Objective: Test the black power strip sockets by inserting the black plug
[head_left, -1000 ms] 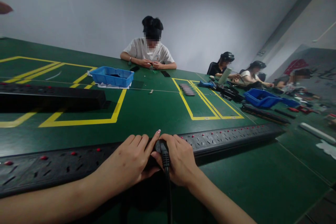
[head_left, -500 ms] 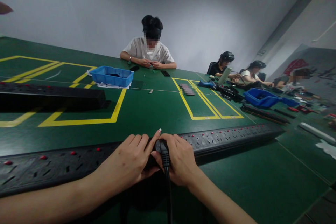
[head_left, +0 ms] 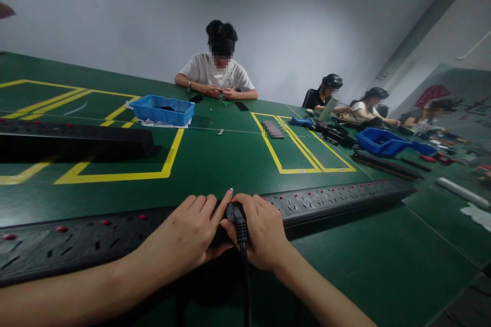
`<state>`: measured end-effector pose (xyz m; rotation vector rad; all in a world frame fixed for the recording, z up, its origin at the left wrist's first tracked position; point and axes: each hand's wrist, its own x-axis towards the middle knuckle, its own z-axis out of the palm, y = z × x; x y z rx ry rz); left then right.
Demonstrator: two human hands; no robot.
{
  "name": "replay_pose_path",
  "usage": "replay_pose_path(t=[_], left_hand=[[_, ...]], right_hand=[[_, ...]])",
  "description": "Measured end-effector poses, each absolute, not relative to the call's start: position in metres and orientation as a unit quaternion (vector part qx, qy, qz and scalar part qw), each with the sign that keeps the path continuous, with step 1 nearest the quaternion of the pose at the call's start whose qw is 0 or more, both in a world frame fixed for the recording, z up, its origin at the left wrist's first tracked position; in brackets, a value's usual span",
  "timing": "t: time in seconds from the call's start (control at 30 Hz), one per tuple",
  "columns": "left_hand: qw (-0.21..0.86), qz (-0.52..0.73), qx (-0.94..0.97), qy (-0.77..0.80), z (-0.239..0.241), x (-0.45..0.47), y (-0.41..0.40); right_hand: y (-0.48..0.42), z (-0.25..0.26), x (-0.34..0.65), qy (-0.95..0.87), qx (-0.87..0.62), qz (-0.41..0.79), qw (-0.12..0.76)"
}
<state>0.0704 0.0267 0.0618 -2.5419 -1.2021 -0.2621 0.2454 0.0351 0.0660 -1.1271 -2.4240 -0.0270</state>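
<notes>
A long black power strip (head_left: 337,196) with red switches lies across the near edge of the green table (head_left: 215,163). My left hand (head_left: 187,235) rests flat on the strip, fingers stretched forward and together. Beside it, my right hand (head_left: 263,232) is closed around a black plug (head_left: 237,214) seated in the strip. The plug's black cable (head_left: 245,286) runs down toward me between my forearms.
A second black power strip (head_left: 72,138) lies at the left. A blue bin (head_left: 163,110) stands behind it, another blue bin (head_left: 378,142) at the right. A person in a white shirt (head_left: 215,74) sits across the table; other people work at the far right.
</notes>
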Motion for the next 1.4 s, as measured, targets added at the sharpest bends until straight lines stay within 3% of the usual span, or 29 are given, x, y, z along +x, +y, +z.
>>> replay_pose_path(t=[1.4], left_hand=[[0.170, -0.062, -0.887, -0.425, 0.0620, 0.0711, 0.0264]], right_hand=[[0.0347, 0.0647, 0.2460, -0.880, -0.424, 0.026, 0.213]])
